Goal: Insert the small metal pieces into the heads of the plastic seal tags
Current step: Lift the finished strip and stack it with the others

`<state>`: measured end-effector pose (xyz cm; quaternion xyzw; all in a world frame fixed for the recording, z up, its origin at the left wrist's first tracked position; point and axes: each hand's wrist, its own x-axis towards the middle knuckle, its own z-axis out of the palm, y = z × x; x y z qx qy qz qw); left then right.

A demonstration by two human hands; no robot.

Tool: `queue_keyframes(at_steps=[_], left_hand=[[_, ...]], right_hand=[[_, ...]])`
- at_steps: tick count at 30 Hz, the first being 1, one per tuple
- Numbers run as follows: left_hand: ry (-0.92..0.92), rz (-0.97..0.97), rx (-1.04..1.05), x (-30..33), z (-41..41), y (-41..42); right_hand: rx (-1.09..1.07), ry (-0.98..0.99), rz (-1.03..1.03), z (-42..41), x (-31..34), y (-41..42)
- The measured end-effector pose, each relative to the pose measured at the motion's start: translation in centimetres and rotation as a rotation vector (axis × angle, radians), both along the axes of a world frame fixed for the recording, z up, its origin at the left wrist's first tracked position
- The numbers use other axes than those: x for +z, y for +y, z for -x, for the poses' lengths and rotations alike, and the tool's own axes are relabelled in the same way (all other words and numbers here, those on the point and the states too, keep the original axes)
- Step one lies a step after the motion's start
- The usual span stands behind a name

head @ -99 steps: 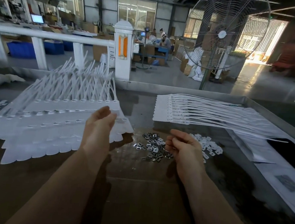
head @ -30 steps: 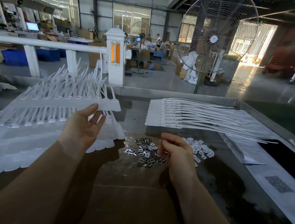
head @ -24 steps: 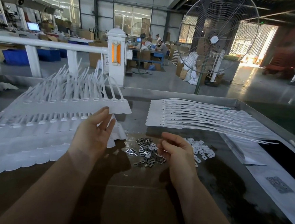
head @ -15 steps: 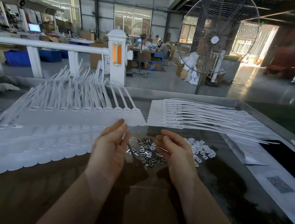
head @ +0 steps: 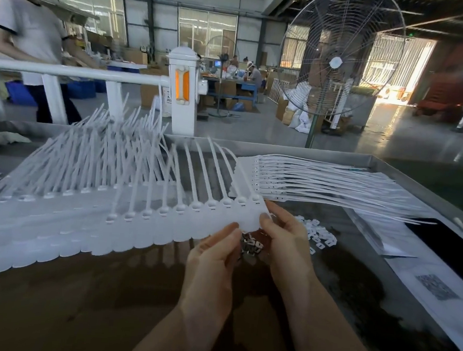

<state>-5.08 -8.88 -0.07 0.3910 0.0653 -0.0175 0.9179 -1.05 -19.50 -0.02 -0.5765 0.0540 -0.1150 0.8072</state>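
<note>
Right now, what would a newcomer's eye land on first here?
Probably the fanned strip of white seal tags that both hands hold up mid-frame: left hand at its lower edge, right hand pinching its end. Behind stands a big wire-caged fan; small metal pieces glint between the hands.

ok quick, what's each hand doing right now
Left hand: pinching the lower edge of the strip of white seal tags.
Right hand: pinching the same strip at its right end.
</note>
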Motion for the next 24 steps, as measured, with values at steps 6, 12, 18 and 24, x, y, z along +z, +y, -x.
queue_keyframes(at_steps=[6, 12, 18, 24], left_hand=[[0.141, 0.003, 0.191, 0.4, -1.2, 0.9], [0.135, -0.045, 0.443, 1.2, -1.4, 2.5], [0.085, -0.187, 0.524, 1.2, -2.0, 3.9], [0.091, -0.222, 0.473, 1.8, -3.3, 4.9]], right_hand=[[-0.160, -0.023, 0.030, -0.4, -0.2, -0.7], [-0.306, -0.065, -0.021, -0.8, -0.4, -1.0], [-0.485, -0.061, -0.047, -0.8, -0.3, -2.0], [-0.627, -0.057, -0.061, -1.1, -0.4, -2.2]])
